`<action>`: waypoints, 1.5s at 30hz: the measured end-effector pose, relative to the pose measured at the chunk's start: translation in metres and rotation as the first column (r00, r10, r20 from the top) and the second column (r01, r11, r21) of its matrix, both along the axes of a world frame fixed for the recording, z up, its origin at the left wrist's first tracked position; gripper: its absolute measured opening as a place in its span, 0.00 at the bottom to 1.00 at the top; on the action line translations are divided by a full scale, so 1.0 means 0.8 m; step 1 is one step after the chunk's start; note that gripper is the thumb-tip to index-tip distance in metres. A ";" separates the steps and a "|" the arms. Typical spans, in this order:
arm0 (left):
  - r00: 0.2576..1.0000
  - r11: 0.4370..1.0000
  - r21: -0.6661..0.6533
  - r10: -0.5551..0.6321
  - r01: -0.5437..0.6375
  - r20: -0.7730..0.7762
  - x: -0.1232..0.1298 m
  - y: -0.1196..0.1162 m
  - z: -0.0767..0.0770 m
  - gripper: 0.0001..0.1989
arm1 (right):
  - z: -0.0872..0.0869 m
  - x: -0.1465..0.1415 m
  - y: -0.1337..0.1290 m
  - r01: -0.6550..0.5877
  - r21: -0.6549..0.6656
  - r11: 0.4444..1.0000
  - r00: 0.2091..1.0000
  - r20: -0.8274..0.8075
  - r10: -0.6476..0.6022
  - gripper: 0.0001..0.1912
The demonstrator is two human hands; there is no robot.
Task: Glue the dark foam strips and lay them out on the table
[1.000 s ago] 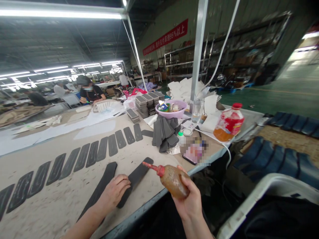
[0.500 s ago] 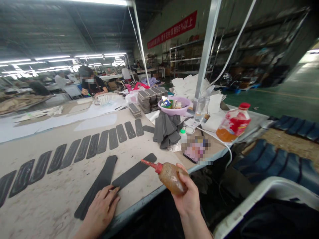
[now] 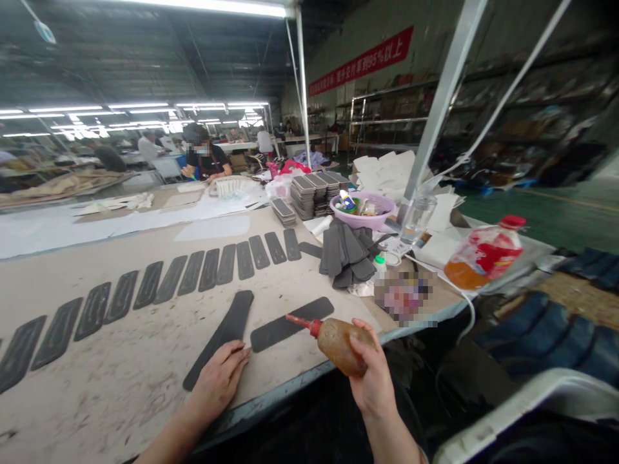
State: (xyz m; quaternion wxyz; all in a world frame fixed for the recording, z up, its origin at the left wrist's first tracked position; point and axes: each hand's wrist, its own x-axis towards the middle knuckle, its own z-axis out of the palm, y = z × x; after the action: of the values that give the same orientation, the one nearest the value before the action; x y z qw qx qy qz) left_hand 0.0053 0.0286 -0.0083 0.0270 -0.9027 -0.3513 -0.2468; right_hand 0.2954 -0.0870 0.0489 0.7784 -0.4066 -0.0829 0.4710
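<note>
My right hand [image 3: 370, 367] is wrapped round an amber squeeze bottle [image 3: 341, 345]. Its red nozzle points left, above a flat dark grey strip [image 3: 293, 324] on the table. My left hand [image 3: 220, 374] rests fingers outstretched against the table, on the lower edge of a small overlapping pile of dark strips [image 3: 225, 332], fingertips close to the single strip's left end. Beyond them, a slanting row of dark rounded pieces [image 3: 167, 280] runs across the table, several with shiny streaks on top. A heap of loose dark pieces [image 3: 345, 251] lies to the right.
A purple basin [image 3: 362, 216] of small items stands behind the heap, beside stacked pieces [image 3: 309, 193]. A large red-capped bottle [image 3: 483, 254] and a clear cup [image 3: 418, 219] sit by a metal post [image 3: 442, 103]. Across the table a person [image 3: 207, 161] works. A white chair frame [image 3: 522, 406] is at right.
The view has shifted left, so things appear farther right. My left hand has drawn back from the single strip, which now lies apart from the pile. The bottle stays in my right hand.
</note>
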 end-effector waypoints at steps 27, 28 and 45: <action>0.993 0.978 -0.208 -0.010 -0.015 -0.120 0.011 -0.020 0.035 0.15 | -0.038 -0.089 0.048 0.058 -0.160 0.985 0.457 0.882 0.117 0.23; 0.993 0.979 -0.205 -0.010 -0.015 -0.119 0.011 -0.020 0.035 0.15 | -0.038 -0.085 0.047 0.079 -0.158 0.984 0.459 0.882 0.105 0.23; 0.995 0.984 -0.172 -0.065 0.050 -0.079 0.009 -0.018 0.028 0.15 | -0.038 0.001 0.044 0.600 -0.074 0.797 0.342 0.924 -0.172 0.28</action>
State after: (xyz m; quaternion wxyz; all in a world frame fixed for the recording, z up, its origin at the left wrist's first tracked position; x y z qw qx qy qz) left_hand 0.0125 0.0143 0.0138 -0.0424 -0.9212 -0.3433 -0.1783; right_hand 0.2962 -0.0514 0.0183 0.6050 -0.7475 -0.2741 -0.0102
